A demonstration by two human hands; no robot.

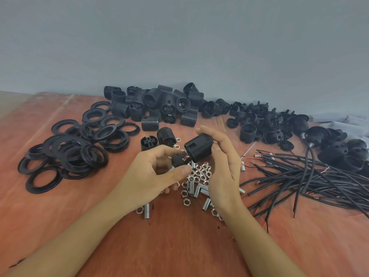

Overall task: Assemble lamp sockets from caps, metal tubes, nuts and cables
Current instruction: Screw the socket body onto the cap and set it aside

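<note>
Two bare hands meet above a reddish table (179, 246), seen from the head camera. The left hand (151, 172) pinches a small black cap (177, 159) between thumb and curled fingers. The right hand (223, 168) grips a threaded socket body (198, 147), tilted, fingers and thumb curled round it, its lower end just beside the cap. Beneath them lie loose nuts (199, 173) and metal tubes (206, 204). Black cables (319, 176) spread to the right, flat rings (75, 148) to the left, and more socket bodies (159, 104) are heaped along the grey wall (179, 47).
</note>
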